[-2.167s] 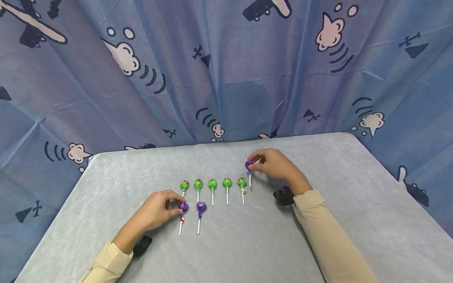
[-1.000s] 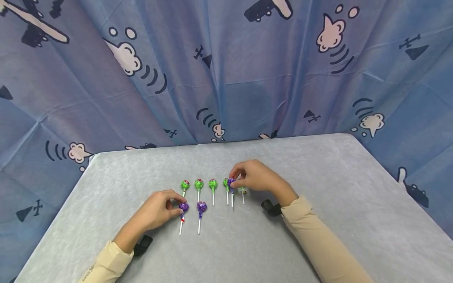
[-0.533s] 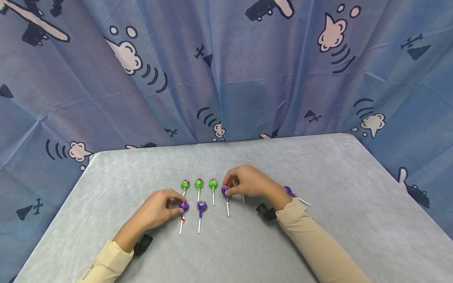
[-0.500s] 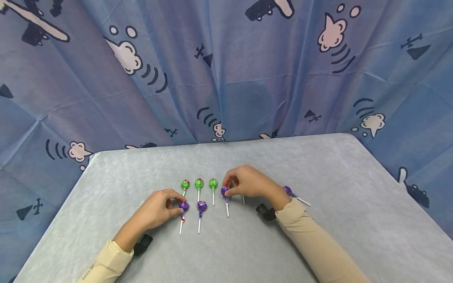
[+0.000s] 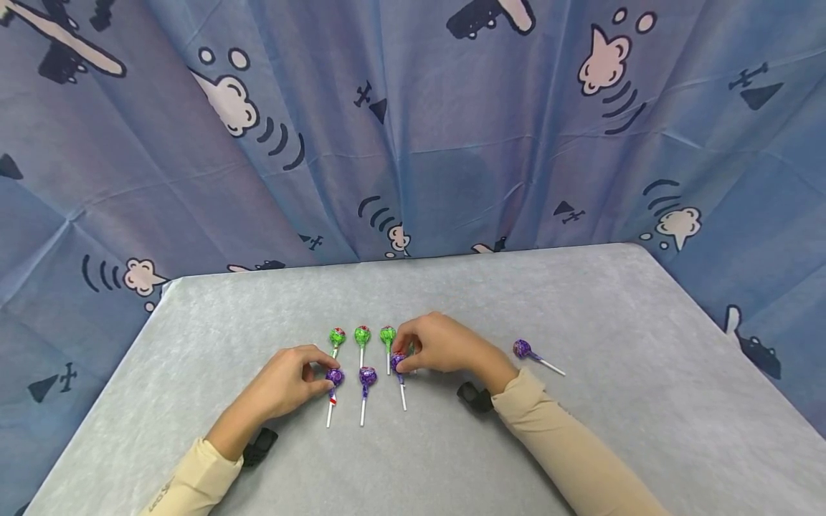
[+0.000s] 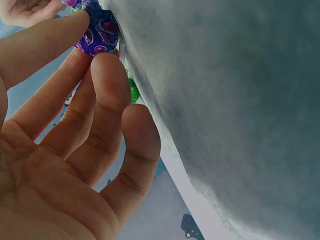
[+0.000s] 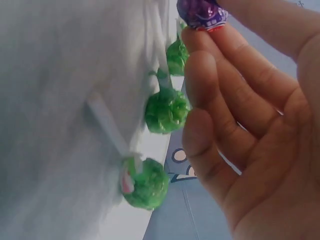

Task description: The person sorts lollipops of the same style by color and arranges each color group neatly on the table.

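At the front left of the head view, my left hand (image 5: pixel 290 383) pinches the wrapped head of a purple lollipop (image 5: pixel 334 377), its white stick pointing toward me. Just right of it a second purple lollipop (image 5: pixel 367 376) lies untouched. My right hand (image 5: pixel 442 342) holds another purple lollipop (image 5: pixel 398 364) by its head between thumb and fingers, in front of the third green lollipop (image 5: pixel 387 335). The right wrist view shows that purple lollipop (image 7: pixel 202 12) at the fingertips, with green lollipops (image 7: pixel 167 111) beside them. My right hand covers the right end of the green row.
Two more green lollipops, one at the far left (image 5: pixel 338 337) and one beside it (image 5: pixel 362 335), lie behind the purple ones. A loose purple lollipop (image 5: pixel 522 349) lies slanted to the right. A patterned blue curtain (image 5: pixel 413 143) hangs behind the grey-covered table (image 5: pixel 645 401).
My right hand has carried its purple lollipop from behind the row's right end, leftward and toward me. The loose purple lollipop at right has come into full view. My left hand stays put.
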Tool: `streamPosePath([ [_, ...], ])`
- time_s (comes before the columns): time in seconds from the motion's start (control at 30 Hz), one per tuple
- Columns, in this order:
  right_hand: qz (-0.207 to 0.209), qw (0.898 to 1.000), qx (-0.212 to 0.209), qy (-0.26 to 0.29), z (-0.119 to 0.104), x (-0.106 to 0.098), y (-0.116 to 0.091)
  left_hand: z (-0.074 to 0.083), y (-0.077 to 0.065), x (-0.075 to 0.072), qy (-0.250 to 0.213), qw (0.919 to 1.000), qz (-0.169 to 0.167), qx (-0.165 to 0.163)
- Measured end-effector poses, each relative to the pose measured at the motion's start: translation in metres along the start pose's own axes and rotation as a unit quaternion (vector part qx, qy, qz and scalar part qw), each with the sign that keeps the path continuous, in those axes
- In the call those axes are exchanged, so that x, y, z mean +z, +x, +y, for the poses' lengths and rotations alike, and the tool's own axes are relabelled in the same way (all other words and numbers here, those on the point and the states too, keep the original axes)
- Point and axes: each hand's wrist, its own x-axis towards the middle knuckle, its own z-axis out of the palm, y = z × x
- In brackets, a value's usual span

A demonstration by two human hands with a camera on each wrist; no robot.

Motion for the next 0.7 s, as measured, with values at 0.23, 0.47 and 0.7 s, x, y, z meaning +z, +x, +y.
streamPosePath([
  [0.23, -0.006, 1.000, -0.003, 0.000, -0.005, 0.006, 0.002, 0.000, 0.000, 0.000, 0.003, 1.0000, -0.001, -0.002],
  [0.47, -0.011, 1.000, -0.005, -0.024, -0.006, 0.012, 0.002, 0.000, 0.000, -0.001, 0.000, 1.0000, 0.001, 0.003],
  [0.7, -0.009, 1.000, -0.008, -0.024, -0.005, 0.011, 0.001, 0.001, 0.000, 0.000, 0.001, 1.0000, 0.002, 0.003],
])
